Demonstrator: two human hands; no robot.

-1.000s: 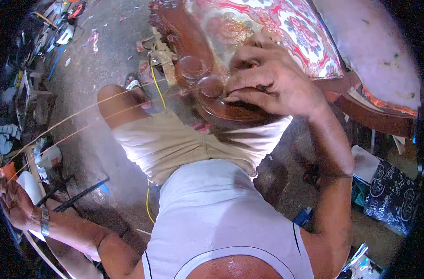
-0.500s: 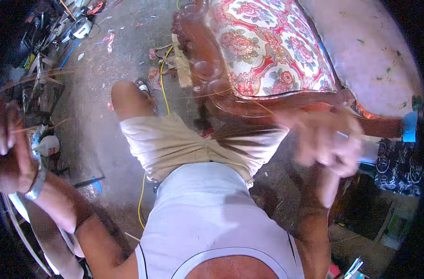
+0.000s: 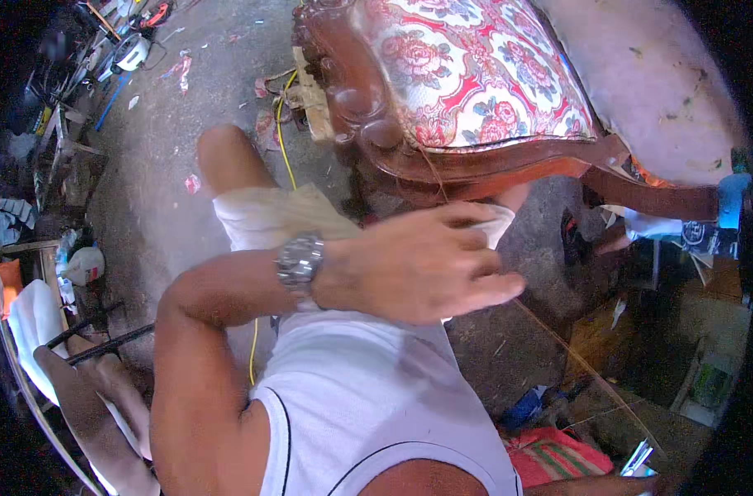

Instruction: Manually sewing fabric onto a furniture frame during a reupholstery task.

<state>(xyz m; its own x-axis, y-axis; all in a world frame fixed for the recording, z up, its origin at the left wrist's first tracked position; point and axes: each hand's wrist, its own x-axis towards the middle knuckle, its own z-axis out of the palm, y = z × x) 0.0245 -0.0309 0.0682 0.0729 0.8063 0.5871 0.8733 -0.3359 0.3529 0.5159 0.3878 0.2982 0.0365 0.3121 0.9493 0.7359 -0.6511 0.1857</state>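
My left hand (image 3: pixel 418 263), with a metal watch (image 3: pixel 299 260) on its wrist, reaches across my lap just in front of a carved wooden seat frame (image 3: pixel 492 172). Its fingers look curled and closed. A thin brown cord (image 3: pixel 437 175) runs down from the seat's front edge to this hand. Beyond the fingertips the cord (image 3: pixel 587 372) continues to the lower right; the fingers cover the part between. Flower-patterned fabric (image 3: pixel 484 74) in red and white covers the seat. My right hand is out of view; only part of a forearm (image 3: pixel 587 486) shows at the lower right edge.
A yellow cable (image 3: pixel 284 149) crosses the floor beside my knee. Wood offcuts (image 3: pixel 312 95) lie by the seat frame. Tools and a white jug (image 3: pixel 85 264) stand at left. A red striped cloth (image 3: pixel 558 453) and a wooden board (image 3: pixel 595 347) are at lower right.
My left hand has swung from the far left to in front of the seat. The right hand has left the area beside the seat and gone out of view.
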